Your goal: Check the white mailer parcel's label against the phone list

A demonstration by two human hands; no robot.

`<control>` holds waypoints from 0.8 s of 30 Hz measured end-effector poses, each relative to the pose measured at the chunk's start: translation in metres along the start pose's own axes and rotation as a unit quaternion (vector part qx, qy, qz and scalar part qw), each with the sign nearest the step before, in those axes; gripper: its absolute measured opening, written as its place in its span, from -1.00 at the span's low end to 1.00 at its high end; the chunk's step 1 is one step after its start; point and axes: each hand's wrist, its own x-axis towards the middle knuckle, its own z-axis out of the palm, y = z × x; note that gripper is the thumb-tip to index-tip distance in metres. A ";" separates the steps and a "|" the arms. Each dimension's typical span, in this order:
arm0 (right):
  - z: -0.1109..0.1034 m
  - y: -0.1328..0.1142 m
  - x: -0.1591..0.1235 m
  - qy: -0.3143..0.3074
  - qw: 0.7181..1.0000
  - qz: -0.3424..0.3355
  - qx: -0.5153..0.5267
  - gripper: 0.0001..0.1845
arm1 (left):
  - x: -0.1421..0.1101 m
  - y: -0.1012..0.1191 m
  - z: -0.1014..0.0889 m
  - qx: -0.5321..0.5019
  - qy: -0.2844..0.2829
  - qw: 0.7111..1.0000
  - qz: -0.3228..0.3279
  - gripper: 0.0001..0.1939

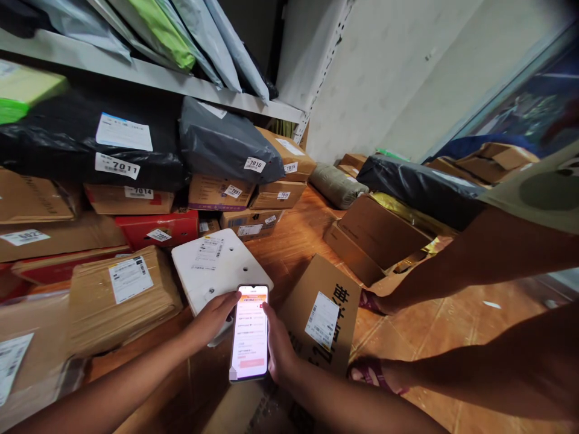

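A lit smartphone (251, 337) is held upright between both hands, its screen facing me with lines of text and a pink button low down. My left hand (221, 316) grips its left edge, thumb at the upper corner. Along the right edge my right hand (281, 343) is closed, its thumb on the screen near a small red mark. Behind the phone lies a white foam box (212, 259) with a printed label and holes. A brown carton (325, 319) with large black characters and a white label sits just right of my right hand.
Stacked parcels, among them a black one (58, 144) and a red box (156, 226), line the left under a shelf (149, 75) of bags. Another person's legs (452, 265) stand at right on the tiled floor (452, 337). An open carton (380, 232) lies behind them.
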 end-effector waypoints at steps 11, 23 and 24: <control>0.000 -0.001 -0.001 0.006 1.000 -0.002 -0.004 -0.34 | 0.002 -0.004 0.000 -0.005 -0.013 1.000 -0.007 -0.43; -0.004 0.002 0.002 -0.015 1.000 0.021 0.013 -0.34 | 0.007 -0.010 -0.001 0.010 0.022 1.000 -0.008 -0.63; -0.004 0.002 0.001 -0.017 1.000 0.022 0.015 -0.35 | 0.007 -0.009 -0.001 0.012 0.022 1.000 -0.011 -0.60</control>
